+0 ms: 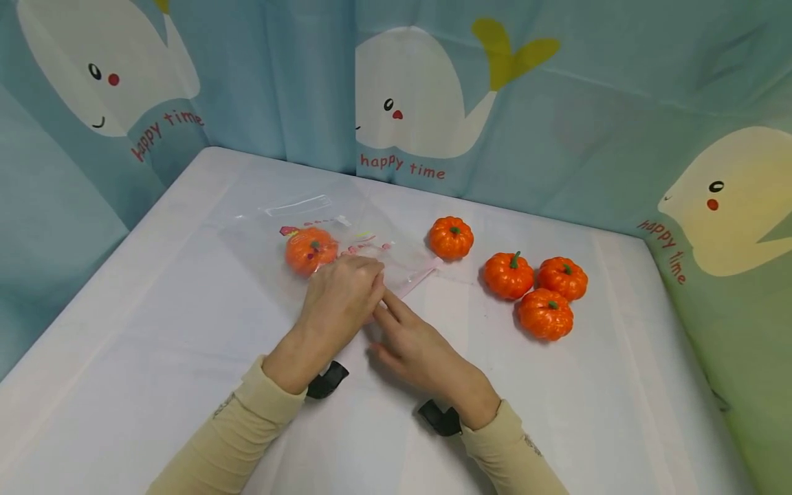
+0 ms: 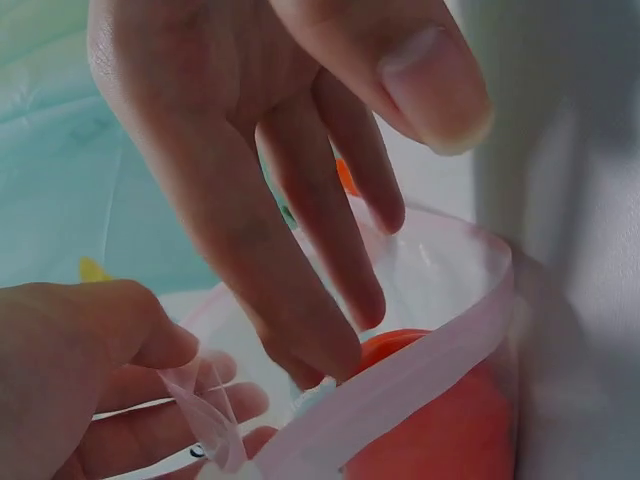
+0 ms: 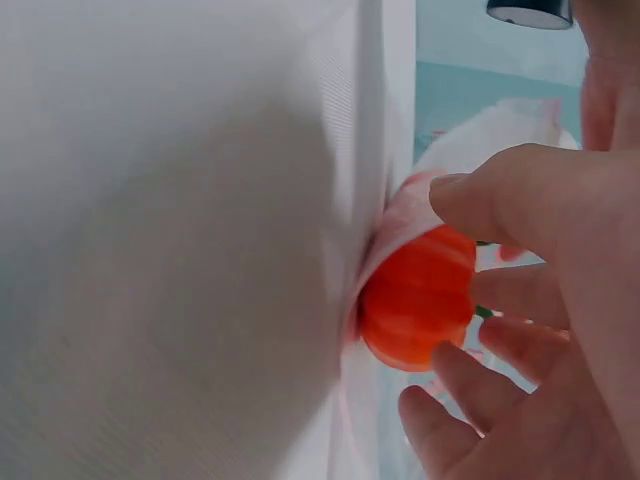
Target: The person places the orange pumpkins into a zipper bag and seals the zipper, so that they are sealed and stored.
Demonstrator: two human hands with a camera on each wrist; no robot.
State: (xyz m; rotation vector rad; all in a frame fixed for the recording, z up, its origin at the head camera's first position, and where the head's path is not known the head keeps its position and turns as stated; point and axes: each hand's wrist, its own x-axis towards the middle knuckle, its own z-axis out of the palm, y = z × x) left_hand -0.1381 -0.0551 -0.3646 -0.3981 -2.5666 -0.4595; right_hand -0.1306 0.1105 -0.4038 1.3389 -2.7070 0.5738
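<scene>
bagging step, I reckon | my left hand (image 1: 346, 285) pinching the bag rim (image 2: 410, 385) | right hand (image 1: 427, 354) loose by the pumpkin (image 3: 415, 310), not gripping | next: probably nudge it deeper

4 pumpkins (image 1: 509, 277) lie right of the bag (image 1: 396, 237).

Head view: from above table (image 1: 619, 399), facing forward and down. Wrist views: close range, both showing bag (image 2: 420, 382) and pumpkin (image 3: 415, 310).
</scene>
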